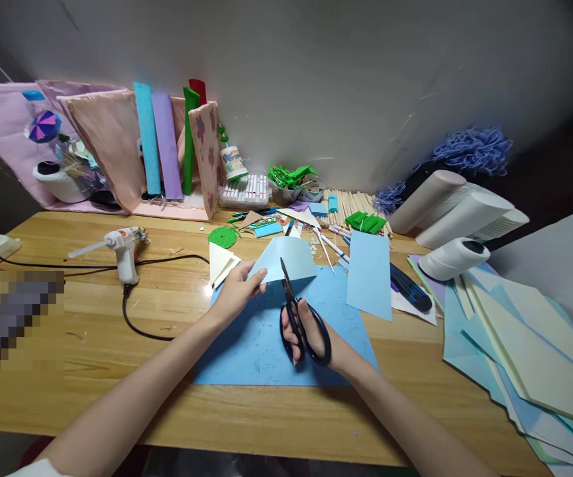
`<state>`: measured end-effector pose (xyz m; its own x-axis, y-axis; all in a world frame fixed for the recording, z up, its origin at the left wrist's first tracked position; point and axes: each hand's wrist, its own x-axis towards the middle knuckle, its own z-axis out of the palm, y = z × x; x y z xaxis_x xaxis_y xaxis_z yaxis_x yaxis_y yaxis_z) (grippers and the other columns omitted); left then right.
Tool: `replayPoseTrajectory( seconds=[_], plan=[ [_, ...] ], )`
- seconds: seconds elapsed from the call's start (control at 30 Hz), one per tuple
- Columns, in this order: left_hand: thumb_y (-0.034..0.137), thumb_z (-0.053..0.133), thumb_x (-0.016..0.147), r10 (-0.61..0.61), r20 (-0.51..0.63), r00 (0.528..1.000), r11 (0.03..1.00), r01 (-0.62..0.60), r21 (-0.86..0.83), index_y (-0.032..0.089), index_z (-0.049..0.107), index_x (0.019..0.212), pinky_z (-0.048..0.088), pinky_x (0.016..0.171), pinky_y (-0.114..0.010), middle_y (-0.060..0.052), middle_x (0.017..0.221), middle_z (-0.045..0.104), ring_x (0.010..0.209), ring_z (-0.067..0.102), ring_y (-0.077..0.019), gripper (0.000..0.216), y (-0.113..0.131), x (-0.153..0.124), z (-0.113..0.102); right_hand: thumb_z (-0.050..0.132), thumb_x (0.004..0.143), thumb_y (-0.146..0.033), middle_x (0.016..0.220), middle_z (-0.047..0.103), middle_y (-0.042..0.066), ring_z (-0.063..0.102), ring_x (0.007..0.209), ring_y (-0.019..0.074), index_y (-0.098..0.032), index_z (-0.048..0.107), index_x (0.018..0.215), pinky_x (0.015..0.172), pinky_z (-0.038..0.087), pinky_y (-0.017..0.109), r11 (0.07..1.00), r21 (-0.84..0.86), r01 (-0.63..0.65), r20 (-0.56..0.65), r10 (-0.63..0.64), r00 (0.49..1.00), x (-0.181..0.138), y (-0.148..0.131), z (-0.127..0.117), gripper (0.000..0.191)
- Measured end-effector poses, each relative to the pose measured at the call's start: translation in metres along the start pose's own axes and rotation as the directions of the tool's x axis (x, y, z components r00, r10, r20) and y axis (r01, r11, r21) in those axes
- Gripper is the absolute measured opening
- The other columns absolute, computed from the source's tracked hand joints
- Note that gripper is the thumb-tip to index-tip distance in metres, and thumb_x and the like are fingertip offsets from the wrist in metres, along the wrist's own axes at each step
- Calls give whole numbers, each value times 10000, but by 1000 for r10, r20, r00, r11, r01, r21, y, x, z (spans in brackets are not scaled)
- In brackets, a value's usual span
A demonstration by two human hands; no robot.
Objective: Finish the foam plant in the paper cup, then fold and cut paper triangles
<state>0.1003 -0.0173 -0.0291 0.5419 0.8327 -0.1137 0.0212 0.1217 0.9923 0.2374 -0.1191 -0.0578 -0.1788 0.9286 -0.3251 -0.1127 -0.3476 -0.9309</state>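
Note:
My left hand (241, 288) pinches the left corner of a pale blue sheet of paper (293, 255), lifted above the table. Fingers and thumb of my right hand (311, 328) are through the handles of black-handled scissors (293, 311). The scissor blades point up and away from me, overlapping the near edge of the sheet; whether they are cutting into it I cannot tell. Beneath both hands lies a larger blue sheet (276, 351) with small dark marks. A light blue paper rectangle (369, 275) rests just right of it, and folded cream paper (222, 264) is beside my left hand.
On the left a glue gun (126, 255) stands with its black cable looping across the wooden table (167, 414). Stacked coloured paper (539, 344) and a white thread cone (455, 258) are at right. Markers (246, 192), wooden sticks (358, 205) and a pink fabric organiser (102, 146) line the wall.

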Motion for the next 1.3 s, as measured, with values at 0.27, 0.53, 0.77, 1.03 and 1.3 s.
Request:
replayPoseTrajectory(
  seconds=[0.27,0.53,0.77,1.03,1.3],
  plan=[
    [419,563,754,12,16,1000,999,-12,38,143,532,743,268,464,-180,45,554,445,487,373,-70,277,1,-1,0,241,683,-804,472,406,-78,449,323,74,-180,418,762,351,444,217,999,41,6,11,-7,1000,2,0,0,653],
    [400,564,763,19,17,1000,1000,-19,17,139,543,745,282,471,-171,46,564,446,499,388,-65,263,-2,0,0,327,681,-783,447,386,-95,422,282,57,-183,396,734,294,398,174,998,57,10,-44,-7,999,2,4,3,607],
    [426,593,734,-12,10,1000,1000,12,-16,135,543,738,275,447,-161,45,570,437,491,376,-57,296,2,-1,2,352,689,-765,448,383,-97,409,274,49,-182,398,738,283,394,164,997,75,24,-65,-19,998,2,5,5,588],
    [450,620,696,-68,73,995,995,72,-63,133,541,765,236,437,-149,47,580,431,495,365,-51,334,3,-2,3,291,695,-779,451,397,-90,427,287,61,-178,408,741,301,412,184,998,53,41,-65,-37,997,5,7,1,614],
    [481,593,713,-55,107,993,995,63,-80,136,520,760,161,415,-163,54,547,417,457,298,-42,356,1,-2,2,322,708,-760,453,384,-96,425,285,56,-178,408,744,296,406,173,996,70,53,-74,-48,996,5,8,1,589]
  ],
)
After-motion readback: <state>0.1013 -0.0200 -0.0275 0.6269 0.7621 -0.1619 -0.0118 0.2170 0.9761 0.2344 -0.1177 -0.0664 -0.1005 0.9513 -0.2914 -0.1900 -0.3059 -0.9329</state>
